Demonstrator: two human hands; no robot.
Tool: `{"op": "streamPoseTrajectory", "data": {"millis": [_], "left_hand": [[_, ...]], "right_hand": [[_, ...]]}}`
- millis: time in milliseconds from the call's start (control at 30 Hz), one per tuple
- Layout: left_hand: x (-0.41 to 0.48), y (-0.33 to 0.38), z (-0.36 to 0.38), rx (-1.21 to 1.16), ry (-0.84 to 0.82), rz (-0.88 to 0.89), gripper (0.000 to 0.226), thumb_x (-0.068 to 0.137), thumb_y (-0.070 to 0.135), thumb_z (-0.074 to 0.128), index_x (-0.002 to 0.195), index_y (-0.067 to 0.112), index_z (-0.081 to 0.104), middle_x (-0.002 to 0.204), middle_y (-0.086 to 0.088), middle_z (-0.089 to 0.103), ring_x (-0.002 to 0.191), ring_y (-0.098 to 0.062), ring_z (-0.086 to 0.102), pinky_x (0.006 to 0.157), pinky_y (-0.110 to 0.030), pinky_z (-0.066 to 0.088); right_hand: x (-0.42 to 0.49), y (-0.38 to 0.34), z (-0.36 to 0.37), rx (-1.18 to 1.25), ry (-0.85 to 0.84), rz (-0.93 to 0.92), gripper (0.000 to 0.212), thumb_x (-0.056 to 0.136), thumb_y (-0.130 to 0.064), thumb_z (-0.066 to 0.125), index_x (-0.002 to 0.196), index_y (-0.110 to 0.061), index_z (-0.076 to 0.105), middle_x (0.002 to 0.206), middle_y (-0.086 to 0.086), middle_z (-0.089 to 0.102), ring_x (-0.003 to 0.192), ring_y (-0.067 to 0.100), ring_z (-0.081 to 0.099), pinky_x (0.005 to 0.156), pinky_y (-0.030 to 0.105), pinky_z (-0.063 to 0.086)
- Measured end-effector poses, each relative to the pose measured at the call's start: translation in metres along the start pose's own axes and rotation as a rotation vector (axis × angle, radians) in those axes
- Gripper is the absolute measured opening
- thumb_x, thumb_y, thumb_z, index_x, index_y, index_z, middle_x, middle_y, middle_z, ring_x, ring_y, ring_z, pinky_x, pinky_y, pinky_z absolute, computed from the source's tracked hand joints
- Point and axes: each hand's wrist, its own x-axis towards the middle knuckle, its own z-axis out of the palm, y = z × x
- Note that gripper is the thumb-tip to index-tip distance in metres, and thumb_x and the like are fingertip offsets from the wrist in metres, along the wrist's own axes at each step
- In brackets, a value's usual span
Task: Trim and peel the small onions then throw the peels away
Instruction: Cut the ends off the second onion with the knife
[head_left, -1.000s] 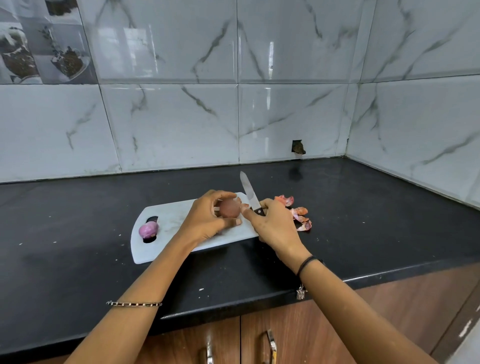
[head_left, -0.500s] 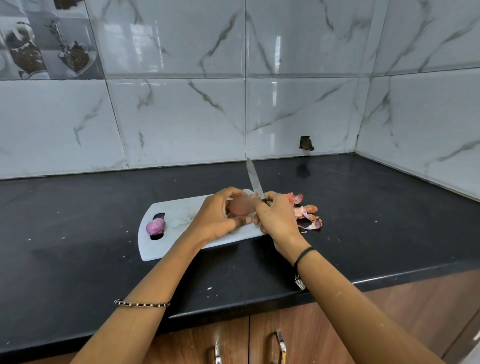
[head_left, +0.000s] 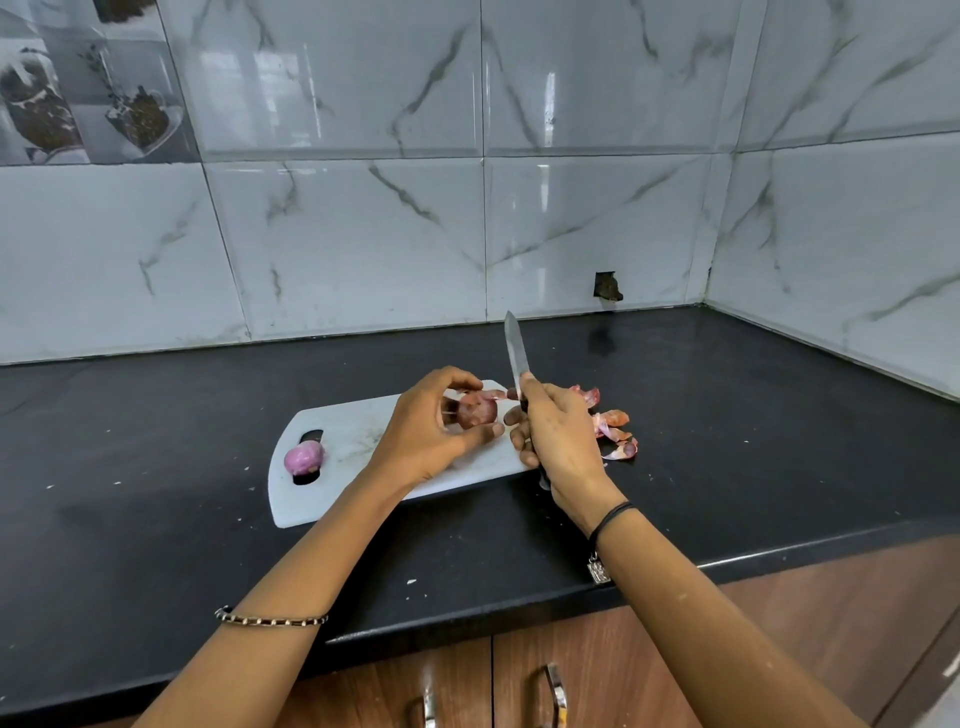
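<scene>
My left hand (head_left: 426, 431) holds a small reddish-brown onion (head_left: 477, 410) just above the white cutting board (head_left: 358, 431), thumb and fingers curled round it. A strip of skin stands loose at the onion's top. My right hand (head_left: 558, 441) grips a knife (head_left: 516, 353) by its dark handle, blade pointing up and away, right beside the onion. A peeled purple onion (head_left: 303, 458) lies at the board's left end, over the handle slot. A heap of onion peels (head_left: 610, 423) lies on the counter right of the board, partly behind my right hand.
The black counter (head_left: 727, 415) runs into a corner of marble-look wall tiles at the right. A small dark hole (head_left: 608, 286) sits in the back wall. Wooden cabinet doors with metal handles (head_left: 556, 691) are below the counter's front edge. White crumbs dot the counter.
My right hand has drawn slightly away from the onion with the knife more upright, and a strip of skin now stands loose at the onion's top. The left hand has kept its hold.
</scene>
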Motion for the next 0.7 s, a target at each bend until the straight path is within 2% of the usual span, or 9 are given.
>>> {"op": "streamPoseTrajectory", "data": {"millis": [67, 133, 300, 333, 400, 467, 533, 600, 700], "left_hand": [[0.000, 0.000, 0.000, -0.034, -0.033, -0.060, 0.044, 0.077, 0.038, 0.088, 0.110, 0.032, 0.060, 0.113, 0.015, 0.063, 0.103, -0.006, 0.067, 0.074, -0.032, 0.061], [0.000, -0.001, 0.000, -0.065, -0.073, -0.085, 0.041, 0.080, 0.037, 0.085, 0.111, 0.034, 0.058, 0.114, 0.016, 0.060, 0.105, -0.008, 0.067, 0.076, -0.036, 0.061], [0.000, -0.002, -0.002, -0.101, -0.099, -0.072, 0.034, 0.082, 0.029, 0.084, 0.111, 0.038, 0.068, 0.113, 0.016, 0.066, 0.108, -0.005, 0.064, 0.090, -0.030, 0.057], [0.000, -0.002, -0.003, -0.109, -0.092, -0.089, 0.034, 0.081, 0.028, 0.085, 0.109, 0.037, 0.069, 0.112, 0.015, 0.068, 0.107, -0.007, 0.065, 0.085, -0.030, 0.059], [0.000, -0.001, -0.004, -0.151, -0.073, -0.147, 0.036, 0.077, 0.028, 0.089, 0.106, 0.035, 0.069, 0.109, 0.011, 0.069, 0.103, -0.013, 0.068, 0.066, -0.031, 0.060], [-0.001, 0.000, -0.006, -0.198, -0.047, -0.201, 0.041, 0.072, 0.026, 0.093, 0.104, 0.034, 0.069, 0.109, 0.008, 0.070, 0.101, -0.015, 0.069, 0.053, -0.034, 0.058], [-0.002, 0.001, -0.007, -0.221, -0.024, -0.238, 0.046, 0.066, 0.026, 0.096, 0.102, 0.033, 0.068, 0.110, 0.007, 0.072, 0.101, -0.013, 0.071, 0.051, -0.039, 0.058], [-0.003, 0.003, -0.007, -0.213, -0.023, -0.253, 0.048, 0.065, 0.025, 0.097, 0.102, 0.033, 0.068, 0.110, 0.008, 0.072, 0.099, -0.012, 0.072, 0.048, -0.036, 0.055], [-0.005, 0.008, -0.006, -0.184, -0.028, -0.240, 0.049, 0.065, 0.024, 0.097, 0.104, 0.031, 0.067, 0.109, 0.008, 0.072, 0.097, -0.011, 0.071, 0.046, -0.031, 0.053]], "right_hand": [[-0.004, -0.001, 0.000, -0.053, -0.009, -0.033, 0.031, 0.107, -0.025, 0.047, 0.084, -0.009, 0.060, 0.065, 0.007, 0.058, 0.043, 0.009, 0.045, 0.038, 0.022, 0.031], [-0.008, -0.001, -0.001, -0.122, -0.023, -0.064, 0.029, 0.105, -0.020, 0.046, 0.081, -0.009, 0.059, 0.058, 0.003, 0.058, 0.042, 0.009, 0.044, 0.039, 0.022, 0.033], [-0.014, 0.001, -0.006, -0.222, -0.060, -0.070, 0.029, 0.102, -0.019, 0.044, 0.085, -0.003, 0.061, 0.068, 0.006, 0.064, 0.049, 0.012, 0.049, 0.044, 0.024, 0.037], [-0.015, 0.002, -0.007, -0.244, -0.062, -0.065, 0.028, 0.102, -0.018, 0.044, 0.088, -0.001, 0.061, 0.067, 0.005, 0.064, 0.048, 0.011, 0.048, 0.045, 0.023, 0.038], [-0.016, 0.003, -0.007, -0.282, -0.062, -0.062, 0.025, 0.101, -0.016, 0.044, 0.094, -0.001, 0.062, 0.068, 0.005, 0.064, 0.048, 0.009, 0.049, 0.048, 0.025, 0.041], [-0.016, 0.006, -0.008, -0.320, -0.063, -0.097, 0.020, 0.100, -0.015, 0.046, 0.099, -0.008, 0.064, 0.074, 0.011, 0.067, 0.054, 0.012, 0.053, 0.055, 0.033, 0.046], [-0.016, 0.008, -0.009, -0.358, -0.061, -0.142, 0.017, 0.100, -0.016, 0.047, 0.102, -0.015, 0.064, 0.081, 0.016, 0.071, 0.059, 0.016, 0.056, 0.058, 0.040, 0.049], [-0.018, 0.008, -0.010, -0.398, -0.069, -0.180, 0.016, 0.101, -0.017, 0.048, 0.103, -0.016, 0.064, 0.081, 0.020, 0.070, 0.058, 0.020, 0.055, 0.056, 0.045, 0.051], [-0.021, 0.008, -0.012, -0.435, -0.105, -0.196, 0.017, 0.102, -0.017, 0.049, 0.099, -0.009, 0.064, 0.080, 0.026, 0.068, 0.053, 0.020, 0.052, 0.051, 0.040, 0.047]]}}
